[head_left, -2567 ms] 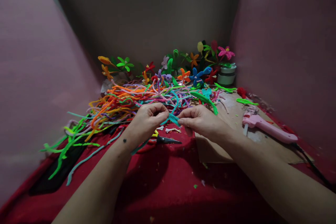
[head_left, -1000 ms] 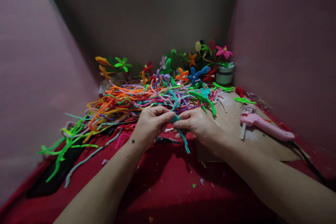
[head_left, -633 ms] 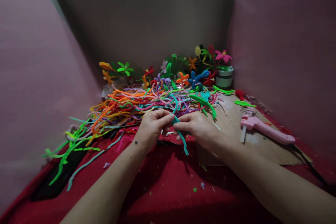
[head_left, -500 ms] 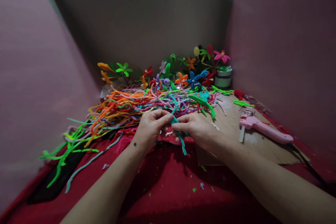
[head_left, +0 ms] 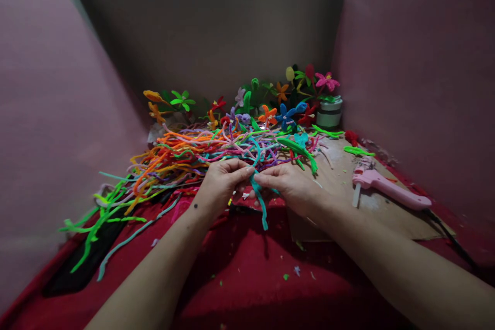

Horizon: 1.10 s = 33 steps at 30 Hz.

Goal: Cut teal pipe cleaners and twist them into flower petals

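Between my two hands is a turquoise pipe cleaner, bent, with one end hanging down toward the red cloth. My left hand pinches it from the left between thumb and forefinger. From the right, my right hand pinches it close to the left fingertips, and a short turquoise piece shows beneath that thumb. The lower fingers of both hands are partly hidden. Just beyond my fingers spreads a heap of loose pipe cleaners in orange, pink, purple, green and other colours.
A pink glue gun lies on a cardboard sheet at right, its cord trailing off. Several pipe-cleaner flowers line the back wall beside a small pale jar. A black flat item rests on the red cloth, which carries small scraps.
The hanging end of the turquoise pipe cleaner has swung a little to the left. My right fingers have shifted slightly; both hands keep their pinch.
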Each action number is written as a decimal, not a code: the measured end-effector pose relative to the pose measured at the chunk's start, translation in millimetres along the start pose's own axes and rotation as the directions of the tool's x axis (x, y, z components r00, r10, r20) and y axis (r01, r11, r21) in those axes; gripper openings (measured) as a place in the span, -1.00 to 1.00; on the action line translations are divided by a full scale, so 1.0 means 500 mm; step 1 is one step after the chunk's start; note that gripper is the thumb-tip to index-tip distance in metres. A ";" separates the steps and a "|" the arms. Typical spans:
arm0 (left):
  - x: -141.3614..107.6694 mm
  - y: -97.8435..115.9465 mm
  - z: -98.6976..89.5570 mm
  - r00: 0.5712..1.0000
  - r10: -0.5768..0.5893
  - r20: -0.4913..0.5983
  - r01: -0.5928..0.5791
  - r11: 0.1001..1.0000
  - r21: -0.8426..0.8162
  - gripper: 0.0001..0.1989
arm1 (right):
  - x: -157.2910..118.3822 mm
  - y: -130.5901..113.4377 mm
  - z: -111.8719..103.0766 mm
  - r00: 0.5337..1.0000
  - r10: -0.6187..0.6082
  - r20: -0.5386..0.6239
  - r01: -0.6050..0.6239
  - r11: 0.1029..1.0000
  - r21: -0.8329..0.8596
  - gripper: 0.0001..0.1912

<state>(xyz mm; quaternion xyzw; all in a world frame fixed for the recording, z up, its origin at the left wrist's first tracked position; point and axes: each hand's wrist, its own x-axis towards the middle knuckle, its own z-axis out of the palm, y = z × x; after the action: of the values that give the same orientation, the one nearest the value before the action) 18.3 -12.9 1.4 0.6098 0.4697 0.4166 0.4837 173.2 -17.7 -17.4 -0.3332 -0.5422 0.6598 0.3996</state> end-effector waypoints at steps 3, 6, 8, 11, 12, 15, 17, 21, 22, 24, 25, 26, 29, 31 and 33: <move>0.003 -0.004 -0.006 0.999 -0.007 0.037 0.009 0.999 -0.040 -0.80 | 0.002 0.006 -0.006 0.999 -0.004 0.043 -0.001 0.993 0.121 -0.67; 0.001 -0.003 -0.001 1.000 0.001 0.025 0.000 1.000 -0.028 -0.80 | 0.005 0.013 -0.009 0.998 0.013 0.063 -0.023 0.988 0.155 -0.76; -0.002 0.000 0.006 1.000 -0.007 -0.007 0.007 1.000 -0.020 -0.81 | 0.007 0.017 -0.009 0.998 0.027 0.054 -0.036 0.986 0.163 -0.80; -0.005 0.003 0.015 0.998 -0.011 -0.066 0.012 1.000 0.010 -0.83 | 0.010 0.018 -0.007 0.999 0.049 0.006 -0.049 0.987 0.154 -0.82; -0.006 0.003 0.018 0.997 -0.001 -0.083 0.004 0.999 0.032 -0.83 | 0.010 0.018 -0.006 0.998 0.061 0.001 -0.061 0.987 0.149 -0.83; -0.007 0.001 0.024 0.991 0.045 -0.125 -0.032 0.994 0.103 -0.85 | 0.009 0.016 -0.003 0.994 0.112 0.015 -0.113 0.983 0.147 -0.85; -0.007 -0.003 0.028 0.985 0.091 -0.147 -0.067 0.985 0.160 -0.85 | 0.008 0.016 -0.001 0.991 0.133 0.022 -0.134 0.982 0.134 -0.86; -0.004 -0.008 0.033 0.981 0.120 -0.155 -0.095 0.982 0.162 -0.84 | 0.010 0.019 -0.001 0.992 0.113 -0.049 -0.105 0.984 0.142 -0.79; -0.003 -0.008 0.033 0.986 0.086 -0.146 -0.072 0.992 0.100 -0.81 | 0.012 0.020 -0.001 0.992 0.097 -0.086 -0.082 0.983 0.164 -0.77; -0.001 -0.009 0.031 0.996 -0.012 -0.093 0.008 0.999 -0.044 -0.72 | 0.016 0.023 -0.003 0.986 0.067 -0.150 -0.033 0.975 0.218 -0.73; -0.001 -0.009 0.029 0.996 -0.062 -0.057 0.056 0.994 -0.097 -0.69 | 0.018 0.026 -0.005 0.983 0.047 -0.179 -0.003 0.971 0.238 -0.72; 0.000 -0.010 0.027 0.994 -0.107 -0.023 0.103 0.986 -0.129 -0.67 | 0.021 0.028 -0.006 0.978 0.025 -0.209 0.028 0.969 0.247 -0.72; 0.000 -0.015 0.021 0.982 -0.181 0.050 0.187 0.970 -0.155 -0.67 | 0.027 0.036 -0.010 0.955 -0.034 -0.294 0.106 0.967 0.230 -0.74; 0.000 -0.020 0.019 0.976 -0.200 0.088 0.211 0.967 -0.142 -0.69 | 0.030 0.040 -0.012 0.947 -0.066 -0.313 0.144 0.962 0.230 -0.74; 0.001 -0.024 0.017 0.968 -0.218 0.128 0.233 0.965 -0.118 -0.71 | 0.032 0.042 -0.012 0.951 -0.079 -0.299 0.157 0.956 0.250 -0.75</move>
<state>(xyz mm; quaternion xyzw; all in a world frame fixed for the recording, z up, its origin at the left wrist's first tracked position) 24.6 -13.1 -11.9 0.5420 0.4791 0.3534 0.5932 167.8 -2.8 -39.3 -0.3339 -0.4028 0.6473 0.5544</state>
